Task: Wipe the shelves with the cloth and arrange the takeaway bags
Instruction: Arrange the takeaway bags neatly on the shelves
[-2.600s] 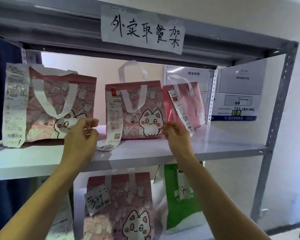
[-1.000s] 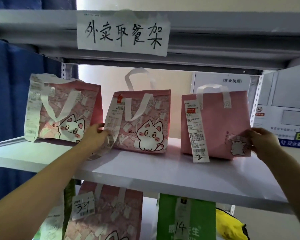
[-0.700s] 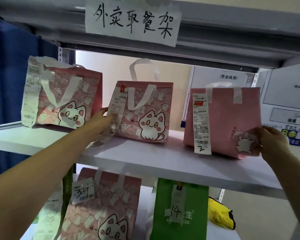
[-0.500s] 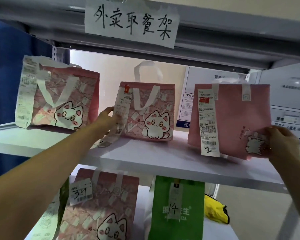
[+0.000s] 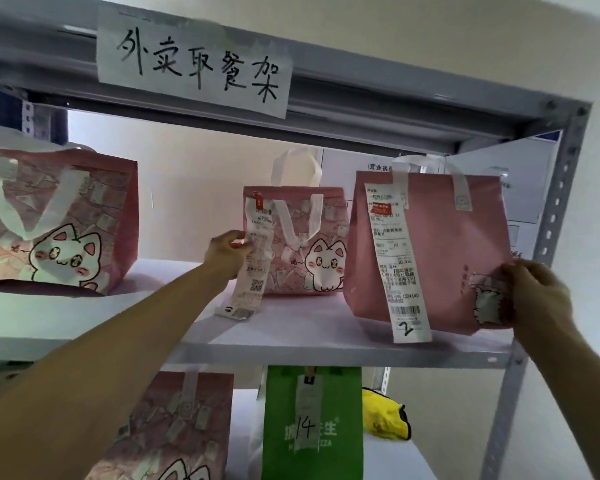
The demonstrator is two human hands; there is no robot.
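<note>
Three pink takeaway bags stand on the white upper shelf [image 5: 291,337]. A cat-print bag [image 5: 49,223] is at the left. The middle cat-print bag [image 5: 312,244] carries a long receipt, and my left hand [image 5: 227,252] grips its left edge at that receipt. The plain pink bag [image 5: 437,244], with a receipt marked 2, stands at the right. My right hand [image 5: 537,296] pinches its lower right corner. A yellow cloth [image 5: 385,415] lies on the lower shelf, behind the green bag.
On the lower shelf stand another cat-print bag [image 5: 174,431] and a green bag [image 5: 312,427] tagged 14. A handwritten paper sign [image 5: 194,60] is taped to the top beam. The grey perforated shelf post [image 5: 520,341] rises at the right.
The plain pink bag has been turned face-on and shifted along the shelf by my right hand. My left hand has stayed on the middle bag's left edge. The view moved to the right.
</note>
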